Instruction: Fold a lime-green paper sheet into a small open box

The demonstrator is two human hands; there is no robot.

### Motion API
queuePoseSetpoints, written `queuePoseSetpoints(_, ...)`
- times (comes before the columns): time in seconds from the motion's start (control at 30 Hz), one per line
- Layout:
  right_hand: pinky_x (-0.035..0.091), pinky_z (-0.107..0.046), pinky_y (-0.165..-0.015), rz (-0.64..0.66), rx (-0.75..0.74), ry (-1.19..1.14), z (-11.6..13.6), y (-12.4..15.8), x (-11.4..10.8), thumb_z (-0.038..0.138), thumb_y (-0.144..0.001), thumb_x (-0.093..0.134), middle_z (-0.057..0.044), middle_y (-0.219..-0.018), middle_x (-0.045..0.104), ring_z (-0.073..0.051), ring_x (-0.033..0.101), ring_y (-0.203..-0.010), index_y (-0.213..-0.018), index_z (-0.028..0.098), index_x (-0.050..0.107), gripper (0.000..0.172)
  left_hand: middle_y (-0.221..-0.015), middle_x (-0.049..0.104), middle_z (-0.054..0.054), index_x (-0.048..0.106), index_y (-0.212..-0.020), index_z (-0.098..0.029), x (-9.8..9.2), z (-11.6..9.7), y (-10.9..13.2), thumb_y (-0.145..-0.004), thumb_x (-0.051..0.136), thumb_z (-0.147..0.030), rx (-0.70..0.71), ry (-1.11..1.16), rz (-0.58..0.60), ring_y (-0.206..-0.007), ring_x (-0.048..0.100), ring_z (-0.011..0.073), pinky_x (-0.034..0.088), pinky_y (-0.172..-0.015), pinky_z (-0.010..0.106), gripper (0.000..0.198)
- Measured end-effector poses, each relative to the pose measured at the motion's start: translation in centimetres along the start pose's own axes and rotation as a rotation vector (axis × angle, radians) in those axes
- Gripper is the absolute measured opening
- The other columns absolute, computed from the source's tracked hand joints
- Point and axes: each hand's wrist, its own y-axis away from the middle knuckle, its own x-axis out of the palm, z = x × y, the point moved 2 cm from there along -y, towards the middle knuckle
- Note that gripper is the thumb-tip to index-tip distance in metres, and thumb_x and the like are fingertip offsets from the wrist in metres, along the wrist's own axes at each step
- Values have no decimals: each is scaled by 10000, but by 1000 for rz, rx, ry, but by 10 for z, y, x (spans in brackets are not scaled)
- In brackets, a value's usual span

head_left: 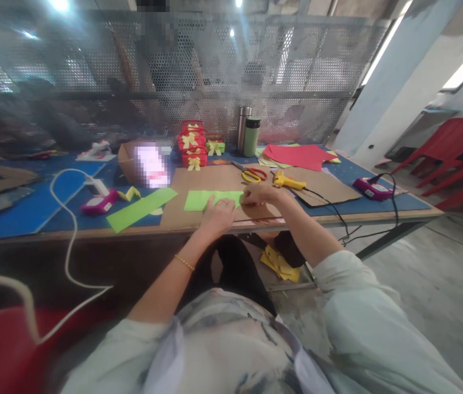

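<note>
Head view: left hand (220, 211) spread on likely light, creasable, rectangular green paper (195, 201), best held by edges; right hand (257, 194) curled, pinch unclear.

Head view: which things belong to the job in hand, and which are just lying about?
Likely part of the job:
- green sheet under the left hand, right hand at its end
- brown cardboard beneath it
- probably scissors and yellow glue gun, both unheld

Seemingly just lying about:
- green bottle
- steel flask
</note>
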Motion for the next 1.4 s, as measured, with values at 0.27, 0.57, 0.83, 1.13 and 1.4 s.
queuePoseSetpoints(0.27,490,-205,-561,-8,32,-30,5,0,1,236,-856,661,-66,-748,754,-147,675,-608,-881,145,752,132,-1199,718,133,613,-1177,-166,-2,0,0,-1046,363,-283,-20,1,16,-1194,621,266,252,-1173,501,305)
queuePoseSetpoints(0.57,558,-219,-617,-4,85,-180,-4,1,2,207,-868,682,-42,-698,744,-143,690,-609,-860,156,722,65,-1222,714,128,609,-1169,-175,-2,0,0,-1049,367,-287,-16,8,19,-1182,625,260,251,-1174,507,292)
queuePoseSetpoints(0.83,579,-259,-657,21,109,-277,-7,-1,2,164,-864,680,-21,-649,704,-138,671,-598,-797,161,677,67,-1202,720,133,611,-1168,-169,0,1,-1,-1046,377,-295,-16,21,3,-1175,632,263,258,-1169,507,293)
queuePoseSetpoints(1.13,518,-214,-603,-90,69,-235,-21,-1,8,184,-875,617,-37,-651,695,-132,632,-575,-836,134,685,93,-1242,710,129,606,-1170,-181,-3,0,0,-1042,388,-283,-21,37,21,-1186,632,262,253,-1177,524,273)
queuePoseSetpoints(1.4,413,-217,-668,-367,-117,-114,-12,8,19,322,-926,597,-69,-898,757,-159,660,-796,-976,153,733,222,-1340,675,154,585,-1265,-174,-6,5,2,-1042,386,-292,5,45,87,-1278,598,259,243,-1186,525,322)
